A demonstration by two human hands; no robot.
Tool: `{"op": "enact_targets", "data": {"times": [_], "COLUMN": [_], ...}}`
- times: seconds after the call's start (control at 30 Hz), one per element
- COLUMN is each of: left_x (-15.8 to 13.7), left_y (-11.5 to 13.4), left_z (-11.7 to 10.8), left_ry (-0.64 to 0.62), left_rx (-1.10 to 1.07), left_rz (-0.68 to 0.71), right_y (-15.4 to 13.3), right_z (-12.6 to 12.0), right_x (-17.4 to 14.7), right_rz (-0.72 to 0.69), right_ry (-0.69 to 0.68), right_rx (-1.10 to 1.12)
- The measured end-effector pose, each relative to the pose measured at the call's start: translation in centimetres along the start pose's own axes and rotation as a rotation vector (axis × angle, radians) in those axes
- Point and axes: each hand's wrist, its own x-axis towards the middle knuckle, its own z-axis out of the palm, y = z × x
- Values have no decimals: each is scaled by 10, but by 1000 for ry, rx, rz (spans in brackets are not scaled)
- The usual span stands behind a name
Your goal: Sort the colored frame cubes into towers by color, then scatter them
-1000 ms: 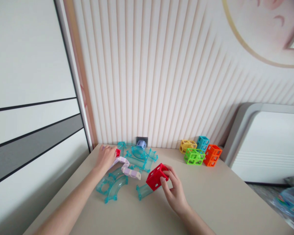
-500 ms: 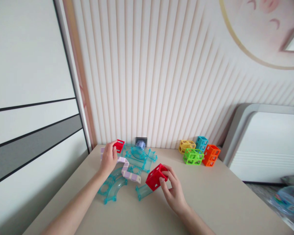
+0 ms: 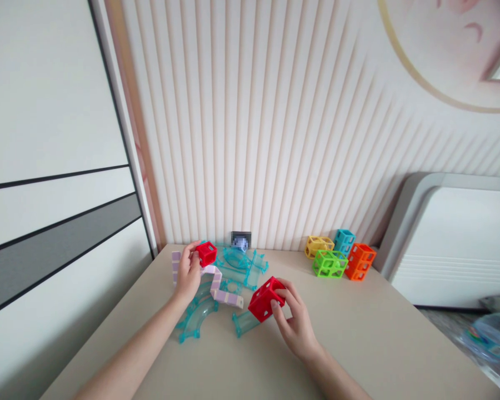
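risks, listed first. small red block [image 3: 206,254], far left of the table [image 3: 358,328], beside the teal track pieces [image 3: 233,268]: you pinch it in your left hand [image 3: 188,275] by its left side only, so it could pivot or slip if your fingers loosen. purple-and-white strip [image 3: 228,299], close by that hand: a low sweep of your wrist could snag it or nudge the curved teal piece [image 3: 200,321]. larger red block [image 3: 265,300], nearer you and tilted: your right hand [image 3: 295,325] is clamped on its right end, leaving the other end unsupported; a slack hold could let it tip onto the straight teal piece [image 3: 244,324] beneath. contact between those two: cannot tell.

pose, left: forearm in from your lower left, reaching far, thumb and fingers together on the small block. pose, right: forearm in from your lower right, reach shorter, fingers over the block's end, thumb on the near side. hands: well apart, each red block in its own grip.
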Motion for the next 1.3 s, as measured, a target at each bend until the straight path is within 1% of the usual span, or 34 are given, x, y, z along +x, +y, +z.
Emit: {"op": "enact_targets", "data": {"times": [0.1,0.2,0.27,0.33,0.4,0.43,0.5,0.6,0.63,0.73,0.83,0.9,0.97,1.17,1.3], "left_x": [-9,-30,-48,-67,-84,-91,-102,-110,-110,-111,-114,-117,-120,-122,-120], "left_y": [14,30,39,44,46,45,45,47,48,55,61,63,62,58,58], "left_z": [3,9,14,18,20,21,19,14,12,9,9,9,11,17,19], "left_ry": [-23,-73,-95,-80,-78,-113,-255,-516,-585,-716,-787,-798,-774,-629,-563], "left_rx": [-109,-255,-491,-660,-732,-729,-653,-441,-374,-258,-224,-203,-191,-181,-256], "left_rz": [-43,-124,-302,-458,-556,-578,-567,-469,-436,-372,-332,-306,-299,-320,-346], "right_y": [0,3,7,10,12,12,11,10,10,12,13,14,14,16,16], "right_z": [1,2,4,6,8,8,8,7,7,8,9,10,10,9,8], "right_x": [1,1,1,2,3,4,7,10,11,11,8,6,5,4,5], "right_rz": [17,57,99,157,227,263,337,440,465,498,495,488,481,477,480], "right_ry": [16,49,87,138,195,219,256,290,298,304,287,271,256,237,234], "right_rx": [13,31,61,125,214,263,363,496,528,584,593,594,593,587,579]}}
